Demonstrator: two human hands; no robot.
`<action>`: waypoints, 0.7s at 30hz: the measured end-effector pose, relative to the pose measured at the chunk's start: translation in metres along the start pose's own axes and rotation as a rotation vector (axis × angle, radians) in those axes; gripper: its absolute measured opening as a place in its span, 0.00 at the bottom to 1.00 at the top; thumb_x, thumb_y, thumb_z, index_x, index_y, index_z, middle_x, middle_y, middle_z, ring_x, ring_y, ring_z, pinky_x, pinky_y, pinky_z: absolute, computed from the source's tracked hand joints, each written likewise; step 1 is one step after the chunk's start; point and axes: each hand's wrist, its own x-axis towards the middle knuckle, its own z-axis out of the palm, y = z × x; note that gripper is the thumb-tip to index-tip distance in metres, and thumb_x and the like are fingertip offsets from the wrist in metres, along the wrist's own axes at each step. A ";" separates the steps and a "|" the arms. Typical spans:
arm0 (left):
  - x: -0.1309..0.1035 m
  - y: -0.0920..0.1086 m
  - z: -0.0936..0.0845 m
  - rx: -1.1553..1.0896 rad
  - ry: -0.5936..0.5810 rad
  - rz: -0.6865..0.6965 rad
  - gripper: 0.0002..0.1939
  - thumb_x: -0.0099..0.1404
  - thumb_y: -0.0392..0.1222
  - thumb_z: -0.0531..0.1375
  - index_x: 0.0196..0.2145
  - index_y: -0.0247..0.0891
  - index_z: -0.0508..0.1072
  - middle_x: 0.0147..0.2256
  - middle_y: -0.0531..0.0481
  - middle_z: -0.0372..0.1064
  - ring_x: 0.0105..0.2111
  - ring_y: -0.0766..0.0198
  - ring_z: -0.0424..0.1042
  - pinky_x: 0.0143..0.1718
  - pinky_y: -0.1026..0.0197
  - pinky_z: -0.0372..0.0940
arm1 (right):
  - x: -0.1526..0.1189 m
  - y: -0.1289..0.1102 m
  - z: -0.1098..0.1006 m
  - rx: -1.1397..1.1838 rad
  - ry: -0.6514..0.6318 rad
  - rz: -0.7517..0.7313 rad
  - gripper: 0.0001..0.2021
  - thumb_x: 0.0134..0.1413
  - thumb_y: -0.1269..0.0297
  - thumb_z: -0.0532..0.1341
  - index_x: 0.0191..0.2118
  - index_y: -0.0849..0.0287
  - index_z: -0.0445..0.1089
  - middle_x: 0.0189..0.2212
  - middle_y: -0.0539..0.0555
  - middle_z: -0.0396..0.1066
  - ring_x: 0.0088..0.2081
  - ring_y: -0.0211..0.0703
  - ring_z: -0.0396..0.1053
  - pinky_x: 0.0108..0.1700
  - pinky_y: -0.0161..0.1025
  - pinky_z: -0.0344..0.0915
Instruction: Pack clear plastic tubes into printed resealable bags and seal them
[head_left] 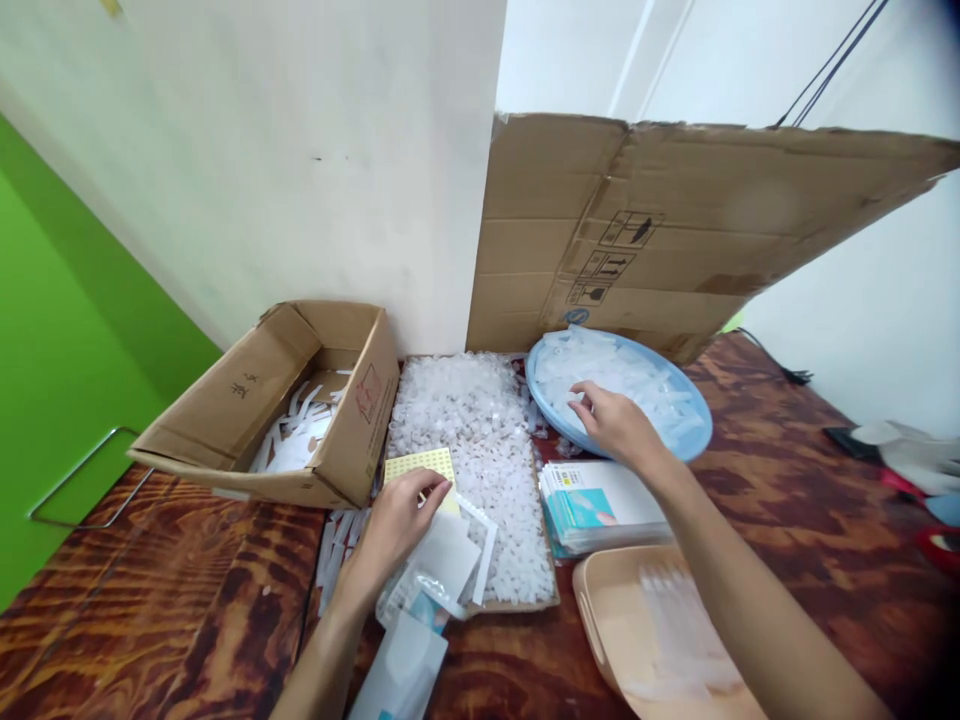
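Note:
My left hand (409, 510) is closed, its fingers curled and thumb against them, over the lower edge of a yellow sheet with rows of small dots (420, 461). What it pinches, if anything, is hidden. Under and below it lie white cards (444, 553), a clear plastic bag (431, 592) and a white-and-teal packet (401, 665). My right hand (611, 420) hovers at the near left part of a round blue basin (701, 425) heaped with translucent plastic pieces (600, 362). Its thumb and index finger come together in a pinch; anything between them is too small to make out.
A shallow tray full of small clear plastic bits (487, 480) stands in the middle. At left is an open cardboard box (349, 450) with paper strips. Stacked teal-and-white packets (592, 508) and a beige bin (600, 630) are at right. A cardboard sheet (690, 220) leans behind.

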 end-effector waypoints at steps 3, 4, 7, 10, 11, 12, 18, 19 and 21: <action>-0.007 0.017 -0.001 -0.112 -0.021 -0.022 0.12 0.71 0.47 0.58 0.43 0.40 0.79 0.43 0.46 0.78 0.40 0.58 0.75 0.46 0.59 0.67 | -0.047 -0.041 -0.010 0.581 0.007 -0.008 0.12 0.70 0.58 0.54 0.51 0.58 0.65 0.30 0.52 0.73 0.28 0.42 0.70 0.30 0.36 0.64; -0.010 0.023 0.000 -0.154 -0.060 -0.024 0.14 0.70 0.48 0.60 0.49 0.42 0.77 0.47 0.46 0.77 0.44 0.58 0.75 0.48 0.58 0.66 | -0.065 -0.058 -0.011 0.791 -0.055 -0.009 0.12 0.68 0.56 0.56 0.50 0.56 0.66 0.27 0.50 0.71 0.24 0.40 0.67 0.26 0.35 0.61; -0.021 0.040 0.004 -0.276 -0.254 0.010 0.27 0.66 0.48 0.64 0.61 0.45 0.67 0.55 0.46 0.73 0.49 0.57 0.73 0.52 0.58 0.64 | -0.110 -0.105 -0.002 1.132 -0.240 0.023 0.11 0.64 0.56 0.61 0.48 0.54 0.68 0.26 0.47 0.69 0.23 0.38 0.66 0.24 0.33 0.61; -0.029 0.045 0.010 -0.323 -0.375 0.018 0.14 0.70 0.46 0.60 0.51 0.41 0.73 0.41 0.49 0.77 0.39 0.61 0.74 0.42 0.63 0.65 | -0.134 -0.130 0.020 1.331 -0.257 0.081 0.10 0.60 0.58 0.66 0.45 0.54 0.72 0.28 0.48 0.72 0.27 0.40 0.71 0.29 0.35 0.67; -0.032 0.044 0.011 -0.309 -0.375 0.006 0.10 0.72 0.45 0.57 0.45 0.39 0.75 0.36 0.51 0.77 0.36 0.61 0.74 0.39 0.64 0.64 | -0.139 -0.133 0.028 1.368 -0.224 0.109 0.11 0.59 0.59 0.67 0.46 0.54 0.73 0.30 0.49 0.74 0.30 0.41 0.72 0.32 0.36 0.68; -0.034 0.042 0.012 -0.289 -0.371 -0.009 0.10 0.73 0.45 0.55 0.40 0.38 0.75 0.33 0.51 0.75 0.34 0.62 0.73 0.37 0.64 0.62 | -0.142 -0.134 0.034 1.388 -0.185 0.137 0.12 0.59 0.59 0.67 0.48 0.54 0.74 0.32 0.50 0.75 0.32 0.42 0.74 0.36 0.38 0.70; -0.056 0.029 0.013 -0.198 -0.347 -0.089 0.12 0.74 0.46 0.53 0.35 0.39 0.71 0.30 0.52 0.74 0.32 0.61 0.72 0.36 0.63 0.59 | -0.149 -0.137 0.053 1.505 -0.080 0.258 0.13 0.62 0.52 0.64 0.40 0.57 0.77 0.32 0.55 0.79 0.34 0.48 0.78 0.40 0.44 0.73; -0.059 0.028 0.013 -0.170 -0.338 -0.097 0.12 0.74 0.46 0.53 0.34 0.39 0.70 0.30 0.52 0.74 0.32 0.61 0.72 0.36 0.63 0.59 | -0.149 -0.139 0.054 1.525 -0.078 0.272 0.13 0.60 0.51 0.65 0.39 0.57 0.77 0.32 0.55 0.79 0.33 0.48 0.78 0.38 0.44 0.74; -0.066 0.027 0.015 -0.117 -0.324 -0.110 0.12 0.74 0.46 0.54 0.34 0.39 0.71 0.30 0.52 0.73 0.32 0.60 0.71 0.36 0.62 0.58 | -0.147 -0.143 0.057 1.535 -0.065 0.289 0.13 0.55 0.52 0.69 0.36 0.57 0.76 0.35 0.56 0.80 0.35 0.49 0.78 0.39 0.44 0.74</action>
